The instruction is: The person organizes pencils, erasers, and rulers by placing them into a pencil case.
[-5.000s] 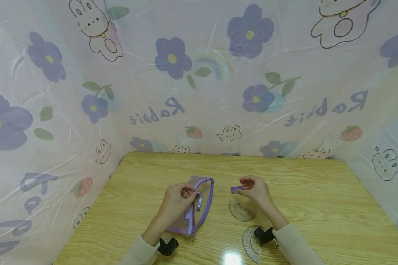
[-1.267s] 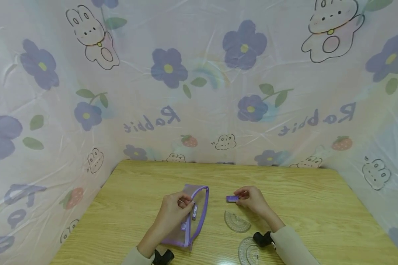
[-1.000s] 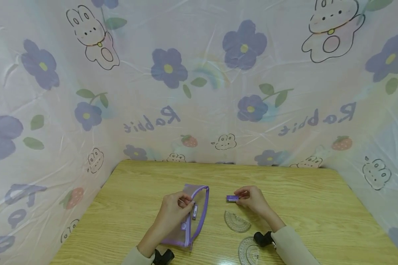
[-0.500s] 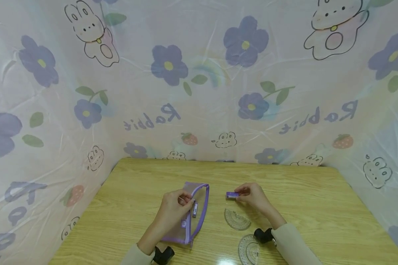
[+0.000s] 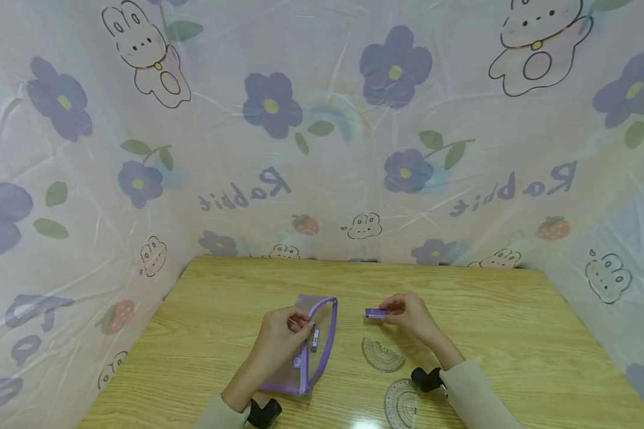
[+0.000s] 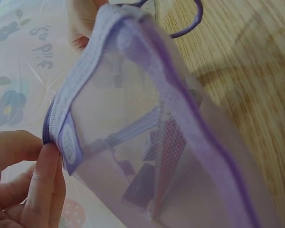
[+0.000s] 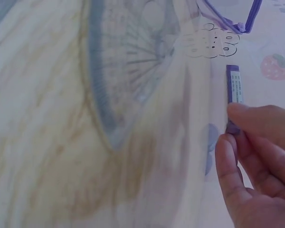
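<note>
Contents [image 6: 140, 184] blurred inside the mesh pouch [image 6: 133, 90], a protractor [image 7: 128, 61] cut off at the right wrist view's top

Pouch [image 5: 304, 363]: sheer mesh; protractors [image 5: 382, 356]: clear plast.; tbl [image 5: 504, 322]: semi-glossy wood-grain.

A yellow-brown, wood-grained rectangular counter [image 5: 488, 316] spreads beneath the fingers [image 7: 228, 166]. Beyond them and to either side hang creased, pale pinkish-white sheets [image 5: 327, 193] printed with purple flowers [image 5: 271, 106], green leaves [image 5: 185, 30], red strawberries [image 5: 306, 224], dark-outlined rabbits [image 5: 536, 65] and mirrored purple lettering [image 5: 271, 182]. Bright white glare [image 5: 366, 424] lies on the counter, well to the near side of the fingers.
</note>
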The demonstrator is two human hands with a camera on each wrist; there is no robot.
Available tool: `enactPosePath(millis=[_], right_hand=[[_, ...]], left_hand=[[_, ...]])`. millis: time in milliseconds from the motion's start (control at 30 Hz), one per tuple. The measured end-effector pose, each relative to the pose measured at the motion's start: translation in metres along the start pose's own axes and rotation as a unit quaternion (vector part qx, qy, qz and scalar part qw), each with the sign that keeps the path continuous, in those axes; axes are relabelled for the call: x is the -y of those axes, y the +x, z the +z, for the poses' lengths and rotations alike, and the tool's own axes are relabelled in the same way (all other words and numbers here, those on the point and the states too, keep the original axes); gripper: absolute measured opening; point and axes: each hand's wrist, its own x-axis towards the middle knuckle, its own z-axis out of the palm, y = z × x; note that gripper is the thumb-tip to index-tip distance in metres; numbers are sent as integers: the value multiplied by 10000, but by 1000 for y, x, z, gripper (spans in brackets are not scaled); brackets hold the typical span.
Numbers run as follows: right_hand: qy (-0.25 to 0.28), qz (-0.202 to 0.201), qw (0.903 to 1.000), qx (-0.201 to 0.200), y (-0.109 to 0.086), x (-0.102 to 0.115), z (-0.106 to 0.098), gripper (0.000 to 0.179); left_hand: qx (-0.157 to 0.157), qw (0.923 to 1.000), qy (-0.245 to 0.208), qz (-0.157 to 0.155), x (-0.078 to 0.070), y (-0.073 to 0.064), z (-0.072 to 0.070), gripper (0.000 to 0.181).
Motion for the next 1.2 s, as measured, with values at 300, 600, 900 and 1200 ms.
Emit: enactPosePath(millis=[300, 600, 900, 1200], right_hand=[[-68, -276, 9996, 81, 1, 8, 1, 19], [151, -338, 9992, 122, 3, 17, 10, 19], [466, -504, 9970, 357, 5, 25, 21, 20], [580, -586, 9955, 457, 8, 30, 36, 20]], left_hand=[[7, 10000, -28, -55, -2, -1, 0, 4], [-2, 10000, 9, -5, -1, 0, -1, 5], [22, 10000, 50, -11, -3, 0, -1, 5], [32, 10000, 49, 9, -3, 0, -1, 5]])
